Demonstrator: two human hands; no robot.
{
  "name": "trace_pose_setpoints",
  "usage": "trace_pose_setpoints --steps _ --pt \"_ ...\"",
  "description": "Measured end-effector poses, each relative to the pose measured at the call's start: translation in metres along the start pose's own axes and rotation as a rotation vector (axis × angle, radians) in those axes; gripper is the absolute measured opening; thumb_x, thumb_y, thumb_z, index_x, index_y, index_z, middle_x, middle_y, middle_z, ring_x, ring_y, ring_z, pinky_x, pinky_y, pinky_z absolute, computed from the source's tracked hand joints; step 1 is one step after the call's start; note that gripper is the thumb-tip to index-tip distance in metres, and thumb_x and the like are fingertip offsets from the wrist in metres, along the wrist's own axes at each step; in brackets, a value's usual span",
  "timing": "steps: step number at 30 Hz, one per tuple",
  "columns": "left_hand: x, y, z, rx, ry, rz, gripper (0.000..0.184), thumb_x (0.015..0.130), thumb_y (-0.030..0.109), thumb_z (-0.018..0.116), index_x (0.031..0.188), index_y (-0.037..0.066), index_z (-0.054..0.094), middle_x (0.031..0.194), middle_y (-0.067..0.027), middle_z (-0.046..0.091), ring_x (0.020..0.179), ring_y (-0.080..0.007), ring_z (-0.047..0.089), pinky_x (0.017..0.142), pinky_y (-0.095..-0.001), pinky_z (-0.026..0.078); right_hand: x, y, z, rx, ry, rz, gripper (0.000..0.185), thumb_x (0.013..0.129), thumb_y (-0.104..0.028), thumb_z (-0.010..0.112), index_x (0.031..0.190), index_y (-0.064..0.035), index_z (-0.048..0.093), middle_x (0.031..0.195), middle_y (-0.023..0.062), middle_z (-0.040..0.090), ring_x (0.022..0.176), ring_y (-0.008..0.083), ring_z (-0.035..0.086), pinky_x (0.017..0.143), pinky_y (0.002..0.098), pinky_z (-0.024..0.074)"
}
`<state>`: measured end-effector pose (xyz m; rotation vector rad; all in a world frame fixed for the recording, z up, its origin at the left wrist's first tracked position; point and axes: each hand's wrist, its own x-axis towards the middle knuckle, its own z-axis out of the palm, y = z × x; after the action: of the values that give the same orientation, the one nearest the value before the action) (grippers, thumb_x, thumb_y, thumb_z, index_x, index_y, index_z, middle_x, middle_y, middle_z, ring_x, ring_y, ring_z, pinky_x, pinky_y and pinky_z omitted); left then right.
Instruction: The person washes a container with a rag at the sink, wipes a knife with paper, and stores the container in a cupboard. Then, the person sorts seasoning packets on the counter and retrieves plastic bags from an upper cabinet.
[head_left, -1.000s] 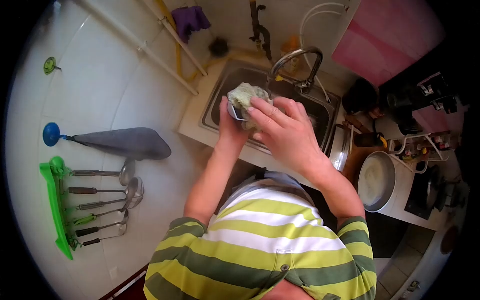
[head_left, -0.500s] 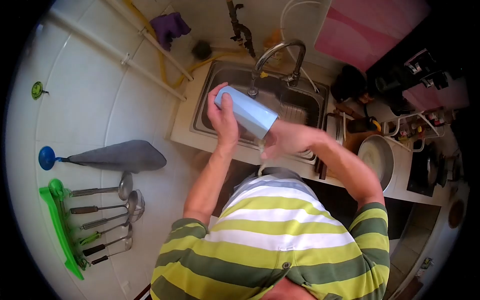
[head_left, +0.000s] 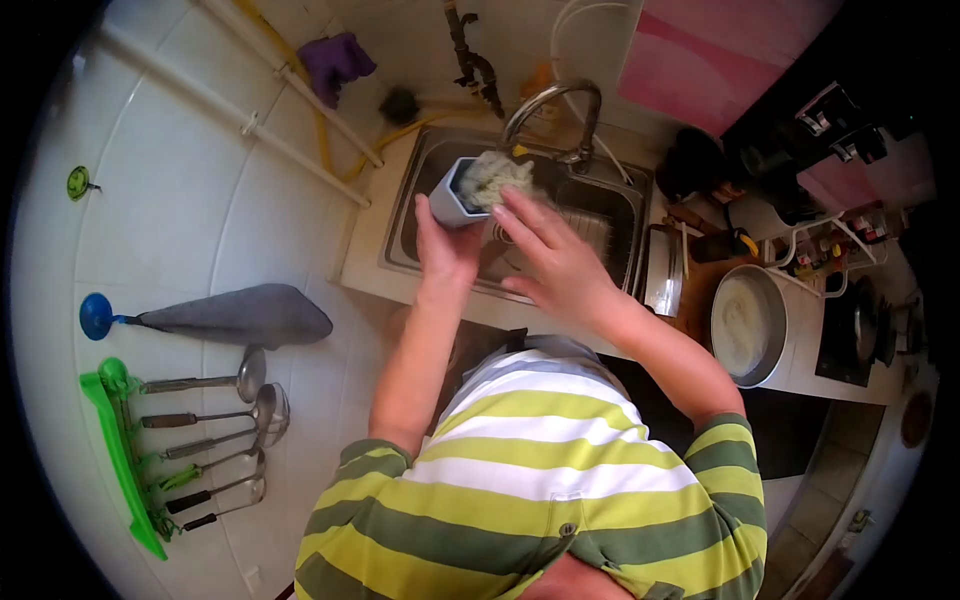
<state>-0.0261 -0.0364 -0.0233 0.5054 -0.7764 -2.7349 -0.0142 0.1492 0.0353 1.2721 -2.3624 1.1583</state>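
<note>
Over the sink (head_left: 402,225), my left hand (head_left: 447,247) grips a light blue, angular container (head_left: 452,200) from below, its open end tilted toward the right and up. A pale greenish, crumpled cloth (head_left: 495,178) lies at the container's mouth. My right hand (head_left: 552,255) has its fingers wrapped against the cloth's lower right side. The curved metal faucet (head_left: 552,92) arches just behind the cloth. Whether water runs from it cannot be made out.
A metal pan (head_left: 748,325) with a whitish inside stands on the counter at right, near a stove (head_left: 850,335). Ladles (head_left: 250,375) and a grey cloth (head_left: 240,315) hang on the left wall. A purple glove (head_left: 335,68) hangs by white pipes.
The blue container has turned from lying sideways to showing its open end. My right hand has come up from the container's lower end, and the cloth is now at the mouth.
</note>
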Motion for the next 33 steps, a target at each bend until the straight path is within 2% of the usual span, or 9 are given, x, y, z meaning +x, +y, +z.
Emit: trace_pose_setpoints --steps 2,4,7,11,14,21,25,28,33 --pt "-0.006 -0.003 -0.003 -0.006 -0.087 -0.052 0.048 0.102 0.045 0.039 0.126 0.004 0.052 0.125 -0.0108 0.058 0.118 -0.0276 0.055 0.1 -0.0441 0.046 0.005 0.008 0.005 -0.084 0.052 -0.045 0.072 0.074 -0.006 0.074 0.139 -0.0104 0.046 0.139 0.0133 0.051 0.109 0.0378 0.059 0.089 0.0443 0.0524" --pt "-0.003 -0.012 -0.021 0.065 -0.06 -0.074 0.041 0.101 0.042 0.045 0.121 0.007 0.053 0.117 -0.0087 0.058 0.111 -0.0249 0.056 0.095 -0.0423 0.047 0.003 0.009 0.003 0.019 -0.184 0.058 0.061 0.076 -0.004 0.069 0.134 -0.0103 0.05 0.138 0.0129 0.052 0.102 0.0383 0.063 0.083 0.0465 0.0535" --pt "-0.016 -0.017 -0.018 0.322 0.15 0.16 0.03 0.099 0.028 0.056 0.12 0.008 0.051 0.11 -0.0056 0.057 0.101 -0.0169 0.055 0.089 -0.034 0.047 0.004 0.027 -0.001 -0.133 -0.512 0.2 0.053 0.077 -0.001 0.063 0.129 -0.0093 0.053 0.134 0.0131 0.053 0.097 0.0396 0.063 0.078 0.0475 0.054" --pt "-0.008 -0.014 -0.032 0.555 -0.046 0.421 0.029 0.1 0.023 0.055 0.122 0.006 0.049 0.111 -0.0068 0.055 0.099 -0.0149 0.054 0.089 -0.03 0.045 -0.015 0.036 0.008 -0.067 -0.737 0.264 0.052 0.076 0.003 0.061 0.126 -0.0085 0.053 0.132 0.0151 0.053 0.097 0.0405 0.062 0.078 0.0465 0.0543" --pt "-0.022 -0.002 -0.009 0.458 -0.006 0.325 0.031 0.101 0.027 0.052 0.123 0.004 0.05 0.112 -0.0077 0.055 0.1 -0.0171 0.055 0.089 -0.0325 0.046 -0.029 0.027 0.017 0.212 -0.049 0.047 0.058 0.072 0.006 0.061 0.126 -0.0119 0.051 0.135 0.0147 0.05 0.101 0.0396 0.062 0.078 0.0458 0.0551" --pt "-0.004 -0.011 -0.052 0.248 0.027 0.051 0.035 0.103 0.035 0.046 0.12 0.004 0.051 0.111 -0.0083 0.06 0.105 -0.0217 0.059 0.093 -0.0394 0.049 -0.009 0.003 -0.009 0.142 0.416 -0.076 0.068 0.064 0.015 0.063 0.124 -0.0096 0.045 0.126 0.0185 0.046 0.112 0.0396 0.054 0.087 0.0437 0.0511" --pt "-0.02 -0.03 -0.043 0.129 0.004 -0.257 0.042 0.103 0.041 0.038 0.121 0.006 0.054 0.118 -0.0063 0.061 0.111 -0.0205 0.058 0.099 -0.0397 0.046 -0.01 0.015 -0.013 0.469 0.101 0.002 0.062 0.07 0.013 0.061 0.126 -0.0066 0.045 0.132 0.0181 0.047 0.109 0.0391 0.058 0.091 0.0421 0.0497" --pt "-0.017 -0.043 -0.054 0.132 -0.009 -0.313 0.048 0.103 0.044 0.034 0.125 0.006 0.054 0.123 -0.0073 0.06 0.117 -0.0211 0.055 0.104 -0.0385 0.04 -0.01 0.012 -0.009 0.336 -0.134 -0.057 0.06 0.071 0.019 0.057 0.126 -0.0049 0.051 0.135 0.0153 0.047 0.123 0.0371 0.053 0.101 0.0413 0.0472" --pt "-0.022 -0.048 -0.052 0.066 -0.068 -0.438 0.046 0.103 0.042 0.033 0.122 0.006 0.056 0.123 -0.0072 0.061 0.117 -0.0217 0.056 0.104 -0.0393 0.04 -0.013 0.005 -0.01 0.163 0.128 0.16 0.052 0.073 0.008 0.063 0.122 -0.0088 0.054 0.119 0.0141 0.059 0.103 0.0378 0.061 0.083 0.0435 0.0539"
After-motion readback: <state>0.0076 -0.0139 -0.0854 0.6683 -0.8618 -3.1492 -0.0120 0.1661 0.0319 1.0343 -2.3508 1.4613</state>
